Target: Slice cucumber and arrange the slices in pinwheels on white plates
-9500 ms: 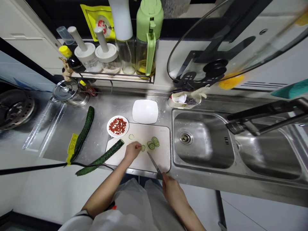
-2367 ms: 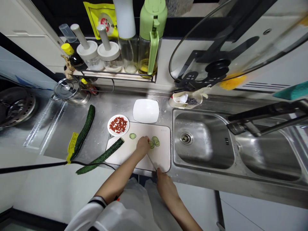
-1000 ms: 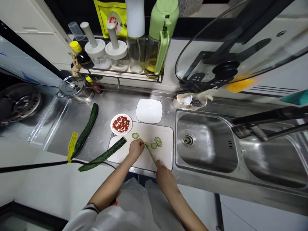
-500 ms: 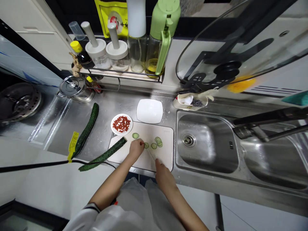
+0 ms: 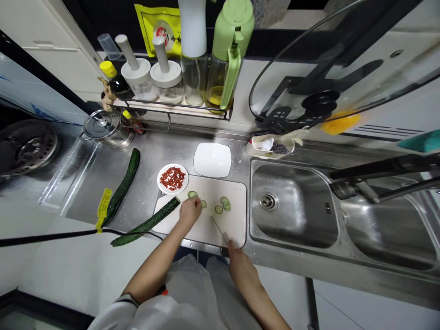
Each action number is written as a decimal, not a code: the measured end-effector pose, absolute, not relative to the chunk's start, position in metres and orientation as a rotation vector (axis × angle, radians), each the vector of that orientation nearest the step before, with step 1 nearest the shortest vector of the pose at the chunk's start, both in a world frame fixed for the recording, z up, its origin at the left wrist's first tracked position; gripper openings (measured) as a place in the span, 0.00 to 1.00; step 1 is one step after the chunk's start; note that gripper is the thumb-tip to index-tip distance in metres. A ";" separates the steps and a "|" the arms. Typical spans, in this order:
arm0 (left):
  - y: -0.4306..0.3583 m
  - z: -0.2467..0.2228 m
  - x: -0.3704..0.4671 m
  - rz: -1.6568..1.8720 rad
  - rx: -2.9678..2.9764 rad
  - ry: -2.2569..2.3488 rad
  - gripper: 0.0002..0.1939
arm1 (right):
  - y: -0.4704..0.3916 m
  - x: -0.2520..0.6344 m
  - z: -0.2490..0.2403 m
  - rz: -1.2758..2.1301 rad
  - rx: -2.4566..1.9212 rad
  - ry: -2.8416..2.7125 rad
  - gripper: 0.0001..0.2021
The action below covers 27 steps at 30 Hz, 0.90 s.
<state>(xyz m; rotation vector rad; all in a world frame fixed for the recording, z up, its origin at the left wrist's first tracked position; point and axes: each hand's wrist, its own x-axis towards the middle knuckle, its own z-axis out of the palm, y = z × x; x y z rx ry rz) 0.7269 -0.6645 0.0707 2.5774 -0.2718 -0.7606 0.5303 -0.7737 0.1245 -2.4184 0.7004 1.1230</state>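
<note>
Pinching a cucumber slice (image 5: 204, 204) in fingers (image 5: 198, 201) of left hand (image 5: 190, 212), near cutting board (image 5: 213, 190) centre; gripping knife (image 5: 219, 229) toward five o'clock in right hand (image 5: 242, 268) — seemingly handling slices singly, probably calling for gentle release.

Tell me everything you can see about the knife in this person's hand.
The knife has a slim, grey, metal-looking blade that narrows to a point. Its handle is hidden in the closed grip of the right hand. It slants over the lower right part of the pale cutting board, its tip aimed forward and to the left. No cucumber slice touches the blade; whether the blade touches the board is unclear.
</note>
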 end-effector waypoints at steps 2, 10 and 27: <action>-0.660 0.072 0.735 -0.670 2.637 -0.277 0.08 | -0.773 0.530 0.125 1.109 -2.414 0.700 0.32; -0.654 0.071 0.744 -0.472 2.704 -0.305 0.14 | -0.775 0.530 0.123 1.091 -2.380 0.703 0.32; -0.725 0.067 0.710 -0.928 2.560 -0.702 0.10 | -0.767 0.532 0.131 1.111 -2.395 0.706 0.28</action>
